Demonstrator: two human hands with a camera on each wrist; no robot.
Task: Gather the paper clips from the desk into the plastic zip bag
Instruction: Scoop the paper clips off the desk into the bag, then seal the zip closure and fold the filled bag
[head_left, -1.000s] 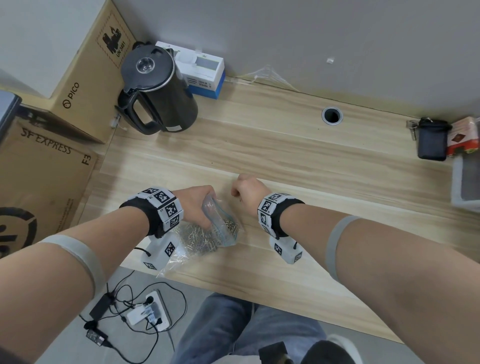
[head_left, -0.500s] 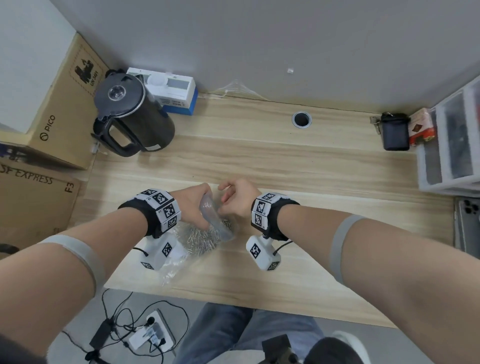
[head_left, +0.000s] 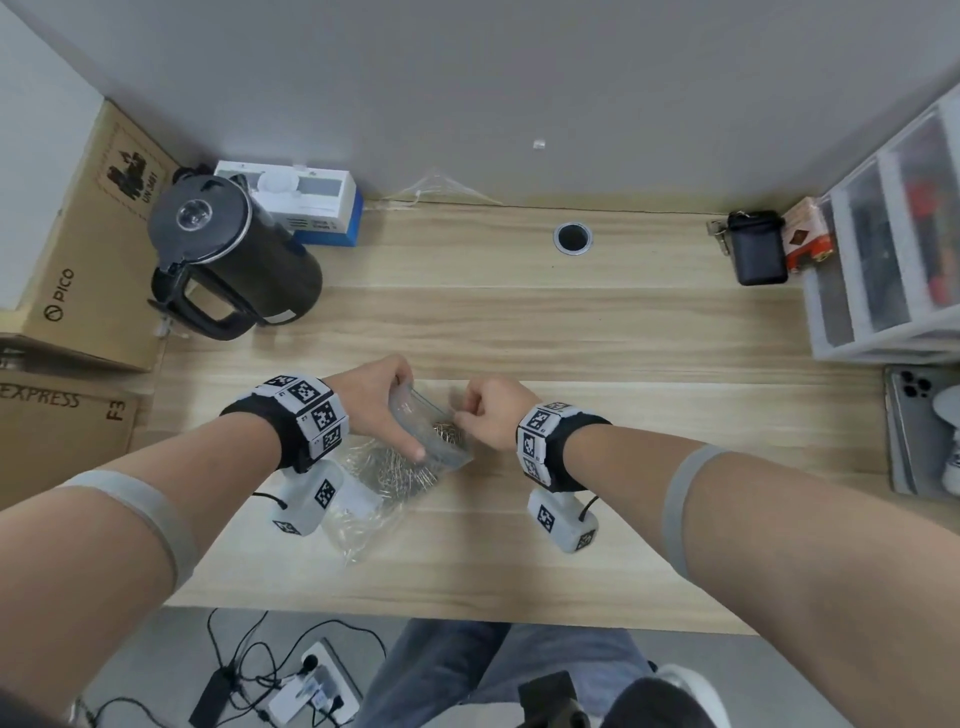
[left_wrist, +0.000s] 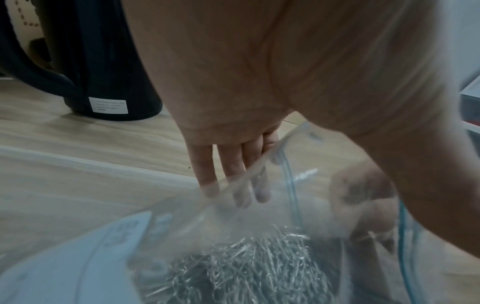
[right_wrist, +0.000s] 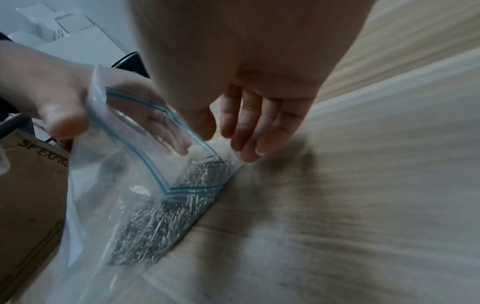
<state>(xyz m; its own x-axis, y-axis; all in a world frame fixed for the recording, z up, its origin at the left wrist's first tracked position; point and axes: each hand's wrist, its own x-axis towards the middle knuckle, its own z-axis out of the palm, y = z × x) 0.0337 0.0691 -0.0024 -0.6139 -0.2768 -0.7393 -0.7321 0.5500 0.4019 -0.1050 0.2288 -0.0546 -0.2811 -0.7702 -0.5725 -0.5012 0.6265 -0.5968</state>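
At the far left a brown cardboard box (head_left: 78, 249) marked PICO stands against the wall, with a black kettle (head_left: 234, 260) beside it on the wooden desk (head_left: 519, 322) and a white and blue box (head_left: 311, 202) behind the kettle.

Near the middle of the desk, toward its near edge, lies the plastic zip bag (head_left: 395, 467), clear with a blue-green zip line. The left hand (head_left: 374, 405) holds its mouth open: the thumb lies over the near lip and the fingers (right_wrist: 166, 131) reach inside behind the far lip, so the plastic is pinched between them. A mass of silver paper clips (right_wrist: 166, 209) lies heaped in the bag's lower part, which rests on the desk.

Just right of the bag's mouth is the right hand (head_left: 493, 410). From the wrist view its fingers (right_wrist: 254, 127) hang loosely, nearly straight, close to the open lip and holding nothing that can be seen; one clip sits at the mouth just beside them.

Far right stand a black pouch (head_left: 756, 249) and clear plastic drawers (head_left: 883, 249).
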